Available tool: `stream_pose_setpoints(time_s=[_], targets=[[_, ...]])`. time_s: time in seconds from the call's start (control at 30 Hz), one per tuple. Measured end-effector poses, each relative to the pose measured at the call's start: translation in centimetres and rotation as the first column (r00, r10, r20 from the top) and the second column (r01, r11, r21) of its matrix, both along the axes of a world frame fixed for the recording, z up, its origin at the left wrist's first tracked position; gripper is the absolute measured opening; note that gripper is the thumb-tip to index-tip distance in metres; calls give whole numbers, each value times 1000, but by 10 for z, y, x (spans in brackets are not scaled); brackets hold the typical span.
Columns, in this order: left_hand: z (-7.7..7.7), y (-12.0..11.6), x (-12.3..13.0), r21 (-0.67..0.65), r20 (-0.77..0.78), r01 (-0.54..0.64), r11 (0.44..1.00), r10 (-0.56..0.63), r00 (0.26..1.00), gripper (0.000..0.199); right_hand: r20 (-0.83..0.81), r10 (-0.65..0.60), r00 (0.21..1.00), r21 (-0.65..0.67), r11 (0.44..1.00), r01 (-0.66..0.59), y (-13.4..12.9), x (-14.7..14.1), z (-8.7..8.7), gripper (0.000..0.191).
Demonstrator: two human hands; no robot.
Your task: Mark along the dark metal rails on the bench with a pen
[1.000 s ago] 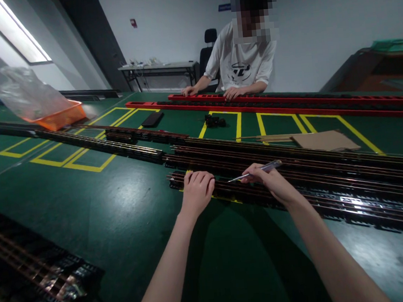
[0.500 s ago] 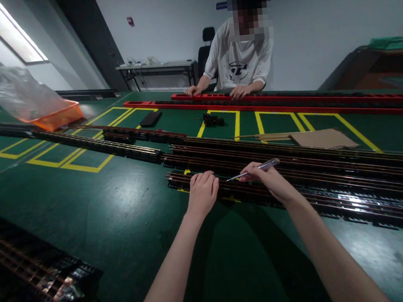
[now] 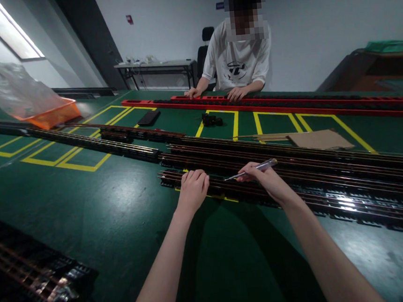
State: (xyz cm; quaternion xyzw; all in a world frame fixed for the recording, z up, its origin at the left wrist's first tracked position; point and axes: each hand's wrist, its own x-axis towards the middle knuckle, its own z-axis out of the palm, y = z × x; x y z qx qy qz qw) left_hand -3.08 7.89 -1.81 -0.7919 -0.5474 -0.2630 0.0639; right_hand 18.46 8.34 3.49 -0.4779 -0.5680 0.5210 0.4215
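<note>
My left hand (image 3: 193, 189) is closed over the nearest long black strip (image 3: 166, 178), close to its left end. Thin copper-coloured rods run along the top of this strip. My fingertips are curled over its far side and partly hidden. In my right hand (image 3: 260, 176) I grip a slim screwdriver (image 3: 268, 164) with a clear handle. Its shaft points left, and the tip is just above or on the strip, to the right of my left hand; contact cannot be made out.
More black strips lie behind and at the lower left (image 3: 39, 278). Across the green table (image 3: 124, 233), a co-worker (image 3: 238, 63) rests both hands on red frames (image 3: 303, 102). Cardboard (image 3: 320, 139), a small black part (image 3: 212, 120) and an orange bin (image 3: 55, 114) lie around.
My left hand has shifted slightly left, and the near strip's end has moved left with it. The right hand keeps its screwdriver grip. The whole view has drifted a little.
</note>
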Motion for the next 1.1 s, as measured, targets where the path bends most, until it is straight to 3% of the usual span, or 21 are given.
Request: stream_pose_setpoints(time_s=[0.77,1.1], targets=[[-7,10,-30,38,27,-37,999,36,999,32,13,14,1000,-37,999,-13,2,5,0,14],[-5,7,-26,51,57,-75,996,72,996,30,-6,-16,1000,-44,999,16,2,-2,-2,17]])
